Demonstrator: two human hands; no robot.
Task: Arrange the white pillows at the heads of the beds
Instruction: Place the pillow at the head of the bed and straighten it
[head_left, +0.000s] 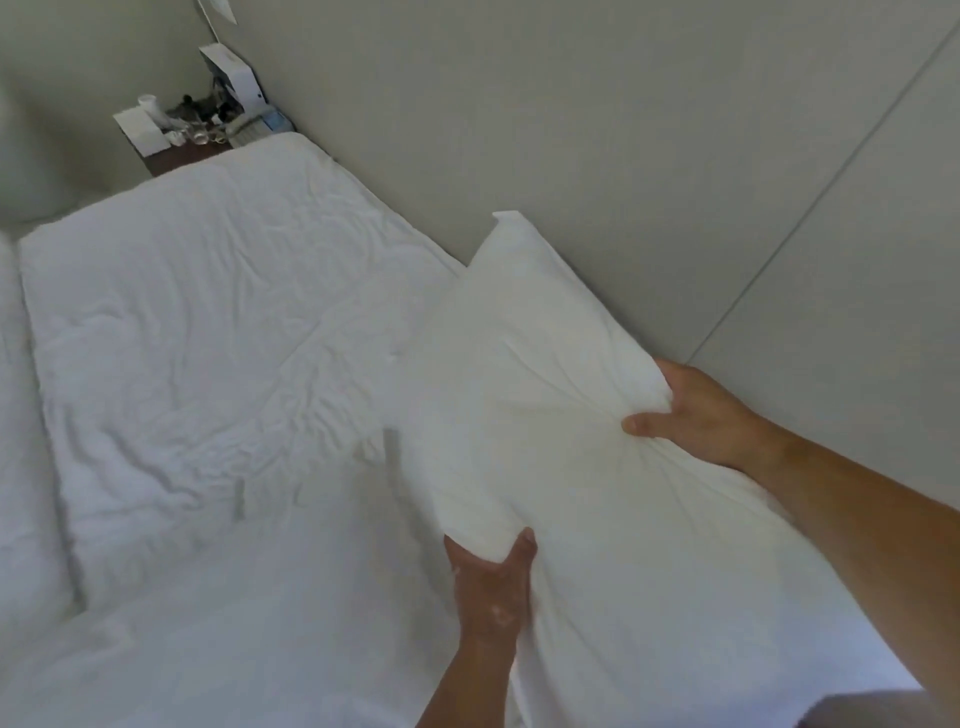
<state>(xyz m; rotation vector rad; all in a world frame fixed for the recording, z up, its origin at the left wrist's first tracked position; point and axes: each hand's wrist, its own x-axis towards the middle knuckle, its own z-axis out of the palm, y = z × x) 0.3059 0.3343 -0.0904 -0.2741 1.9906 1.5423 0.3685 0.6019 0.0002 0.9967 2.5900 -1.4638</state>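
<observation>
A white pillow (524, 374) lies at an angle on the bed, its far corner close to the grey wall panel. My left hand (491, 582) grips the pillow's near left edge from below, thumb on top. My right hand (691, 410) pinches the pillow's right side, and the fabric bunches into creases around the fingers. Under the pillow spreads a white, wrinkled duvet (208, 338) that covers the bed. The pillow's lower part blends into the white bedding beneath it.
A dark bedside table (174, 158) stands at the far end of the bed, crowded with a white box, papers and small items. The grey wall (623, 156) runs along the bed's right side. Another white bedding edge (21, 415) shows at the far left.
</observation>
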